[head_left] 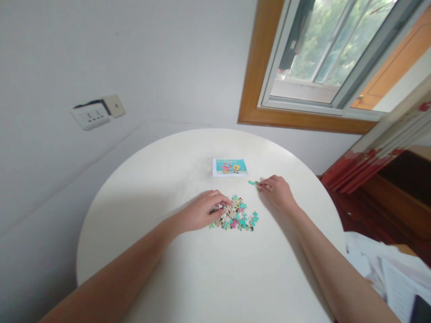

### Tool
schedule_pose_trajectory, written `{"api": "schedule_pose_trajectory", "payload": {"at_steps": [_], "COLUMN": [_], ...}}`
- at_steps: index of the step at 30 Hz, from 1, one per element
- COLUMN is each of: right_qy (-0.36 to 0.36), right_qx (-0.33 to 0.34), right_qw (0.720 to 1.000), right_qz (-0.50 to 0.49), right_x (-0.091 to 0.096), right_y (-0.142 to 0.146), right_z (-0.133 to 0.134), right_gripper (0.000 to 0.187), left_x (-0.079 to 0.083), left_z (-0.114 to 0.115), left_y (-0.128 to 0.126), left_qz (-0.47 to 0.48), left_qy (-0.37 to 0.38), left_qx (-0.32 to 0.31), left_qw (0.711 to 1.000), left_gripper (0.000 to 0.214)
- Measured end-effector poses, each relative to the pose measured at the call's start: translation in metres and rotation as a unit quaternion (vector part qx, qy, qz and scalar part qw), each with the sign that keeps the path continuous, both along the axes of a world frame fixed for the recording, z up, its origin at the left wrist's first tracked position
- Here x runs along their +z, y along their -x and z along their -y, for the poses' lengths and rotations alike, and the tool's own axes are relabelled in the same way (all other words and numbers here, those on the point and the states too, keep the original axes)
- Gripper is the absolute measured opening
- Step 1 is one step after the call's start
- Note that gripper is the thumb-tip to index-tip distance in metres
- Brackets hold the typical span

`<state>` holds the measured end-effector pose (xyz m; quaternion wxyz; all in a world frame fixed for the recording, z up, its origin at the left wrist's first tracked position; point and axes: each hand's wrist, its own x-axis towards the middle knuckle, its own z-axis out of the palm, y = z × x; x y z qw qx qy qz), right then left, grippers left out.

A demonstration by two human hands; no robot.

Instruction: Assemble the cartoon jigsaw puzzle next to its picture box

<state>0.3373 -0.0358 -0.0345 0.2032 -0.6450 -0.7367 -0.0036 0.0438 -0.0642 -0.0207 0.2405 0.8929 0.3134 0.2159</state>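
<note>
A heap of small jigsaw pieces [236,216], teal, pink and tan, lies in the middle of a round white table [151,188]. My left hand [204,210] rests at the heap's left edge, fingers curled and pinching a piece there. My right hand [278,191] lies to the right of the heap, fingertips pinched on a teal piece [253,183] set apart from the pile. Beyond both hands lies a small cartoon picture card [230,167], flat on the table.
A white wall with a socket plate [90,115] rises behind the table. A wood-framed window [316,67] is at the upper right. Dark wooden furniture [397,193] and white papers [387,264] sit at the right, past the table's edge.
</note>
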Motion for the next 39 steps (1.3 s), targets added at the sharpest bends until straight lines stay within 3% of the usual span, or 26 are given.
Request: {"api": "schedule_pose_trajectory", "payload": {"at_steps": [3, 6, 8, 11, 15, 24, 32, 39], "right_qy": [-0.02, -0.017, 0.065, 0.23, 0.31, 0.328, 0.305, 0.281], "right_qx": [0.008, 0.093, 0.173, 0.236, 0.277, 0.288, 0.289, 0.254], "right_qw": [1.0, 0.991, 0.972, 0.932, 0.9, 0.888, 0.896, 0.912], "right_qz": [-0.011, -0.094, -0.148, -0.151, -0.134, -0.145, -0.145, -0.16], "right_x": [0.007, 0.023, 0.034, 0.044, 0.044, 0.041, 0.037, 0.033], "right_y": [0.004, 0.012, 0.017, 0.019, 0.015, 0.02, 0.026, 0.023], "right_z": [0.002, 0.014, 0.026, 0.04, 0.045, 0.043, 0.043, 0.04], "right_gripper": [0.02, 0.021, 0.021, 0.022, 0.024, 0.012, 0.008, 0.02], "left_x": [0.0, -0.001, -0.002, -0.002, -0.002, -0.006, -0.003, -0.002], "left_z": [0.0, 0.0, 0.0, -0.001, -0.001, -0.003, -0.002, -0.002], "left_y": [0.0, 0.0, 0.0, 0.0, 0.0, 0.0, 0.0, 0.0], "left_qz": [0.0, 0.001, 0.0, 0.003, 0.005, 0.006, 0.002, 0.006], "left_qy": [-0.001, 0.0, 0.0, 0.0, 0.005, 0.004, -0.002, 0.001], "left_qx": [0.002, 0.003, 0.0, 0.0, 0.001, -0.001, -0.002, -0.005], "left_qw": [1.0, 1.0, 1.0, 1.0, 1.0, 1.0, 1.0, 1.0], "left_gripper": [0.021, 0.021, 0.022, 0.021, 0.021, 0.021, 0.021, 0.02]}}
